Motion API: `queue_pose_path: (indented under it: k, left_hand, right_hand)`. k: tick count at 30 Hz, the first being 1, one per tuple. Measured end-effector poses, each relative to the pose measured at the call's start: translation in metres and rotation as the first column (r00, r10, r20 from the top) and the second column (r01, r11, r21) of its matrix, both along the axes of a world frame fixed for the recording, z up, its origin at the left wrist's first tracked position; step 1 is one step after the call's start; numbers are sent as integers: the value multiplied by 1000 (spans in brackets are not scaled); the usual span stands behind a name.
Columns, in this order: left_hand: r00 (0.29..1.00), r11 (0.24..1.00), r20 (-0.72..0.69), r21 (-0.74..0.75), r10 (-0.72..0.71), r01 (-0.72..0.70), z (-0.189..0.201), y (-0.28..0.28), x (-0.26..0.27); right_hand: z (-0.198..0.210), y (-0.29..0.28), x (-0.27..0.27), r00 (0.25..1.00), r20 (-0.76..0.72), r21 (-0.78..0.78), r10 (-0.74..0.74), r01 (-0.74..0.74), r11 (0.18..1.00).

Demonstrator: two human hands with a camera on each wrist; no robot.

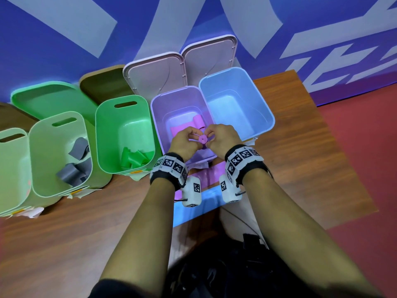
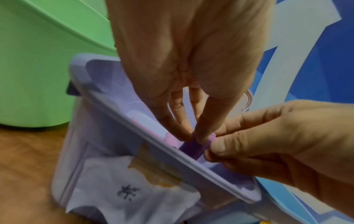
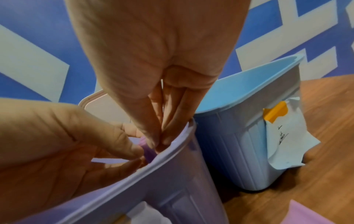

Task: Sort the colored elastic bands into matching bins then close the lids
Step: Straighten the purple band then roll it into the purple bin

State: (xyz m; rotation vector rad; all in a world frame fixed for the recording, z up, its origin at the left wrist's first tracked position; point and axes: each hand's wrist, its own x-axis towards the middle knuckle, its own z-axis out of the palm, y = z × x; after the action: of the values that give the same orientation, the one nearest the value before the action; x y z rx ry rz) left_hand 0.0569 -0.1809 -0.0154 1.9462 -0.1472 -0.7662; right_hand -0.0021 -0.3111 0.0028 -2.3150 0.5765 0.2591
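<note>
Both hands meet over the front of the open purple bin [image 1: 155,117], pinching a small rolled purple band [image 1: 203,139] between them. My left hand [image 1: 185,140] pinches its left side and my right hand [image 1: 219,136] its right side. In the left wrist view the purple band [image 2: 193,147] hangs just inside the purple bin's rim [image 2: 134,125] under the left fingertips [image 2: 200,136]. In the right wrist view only a sliver of the band [image 3: 148,153] shows beside the right fingertips [image 3: 164,139]. More purple bands [image 1: 189,125] lie on the bin's floor.
The empty blue bin [image 1: 268,117] stands right of the purple one. A green bin [image 1: 103,134] holds green bands [image 1: 135,159]; a pale green bin [image 1: 36,143] holds grey bands [image 1: 75,166]. Pale lids [image 1: 154,76] lean on the wall behind. Flat purple [image 1: 209,173] and blue bands [image 1: 189,211] lie under my wrists.
</note>
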Motion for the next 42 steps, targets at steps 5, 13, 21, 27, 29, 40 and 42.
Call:
queue_pose_path:
  k: [5, 13, 21, 27, 29, 40, 42]
  left_hand:
    - [1000, 999, -12, 38, -5, 6, -7, 3, -2]
    - [1000, 999, 16, 35, 1, -1, -6, 6, -5]
    - [997, 1000, 74, -8, 25, -25, 9, 18, -20]
    - [995, 999, 90, -22, 31, -29, 18, 36, -35]
    - [994, 998, 97, -35, 59, -56, 19, 45, -41]
    - [979, 982, 88, 11, 186, -188, 13, 120, -69]
    - [977, 978, 51, 21, 205, -206, 6, 135, -74]
  right_hand:
    - [-5, 0, 3, 999, -25, -22, 29, -30, 999]
    - [-3, 1, 3, 999, -22, -7, 25, -26, 1000]
    - [14, 16, -14, 999, 45, -10, 23, -23, 1000]
    - [22, 28, -33, 997, 73, -6, -3, 4, 1000]
    - [22, 35, -38, 996, 86, 6, 0, -1, 1000]
    - [17, 98, -36, 991, 7, 25, 131, -131, 991]
    - [12, 112, -33, 985, 2, 74, 174, -174, 982]
